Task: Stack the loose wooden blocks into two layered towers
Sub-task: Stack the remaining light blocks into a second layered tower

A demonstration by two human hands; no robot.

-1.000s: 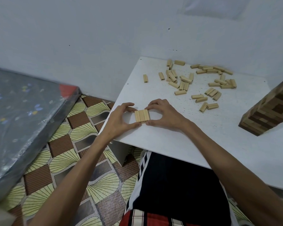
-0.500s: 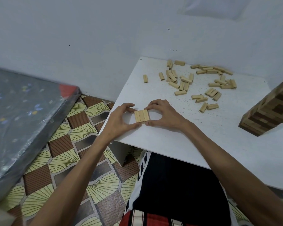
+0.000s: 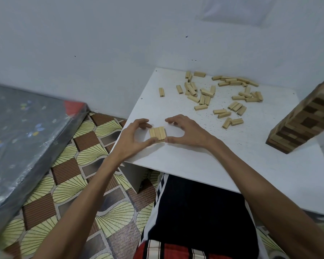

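Note:
A flat layer of three pale wooden blocks lies side by side near the left front of the white table. My left hand pinches it, thumb at the near left corner and index finger at the far left. My right hand frames the right side, its thumb against the near right corner and its fingers arched over the far end. Several loose pale blocks lie scattered toward the table's back. A tall tower of mixed brown blocks stands at the right.
A wall runs close behind the table. Left of the table the patterned floor is lower, with a dark wrapped mattress on it. My lap sits under the table's front edge.

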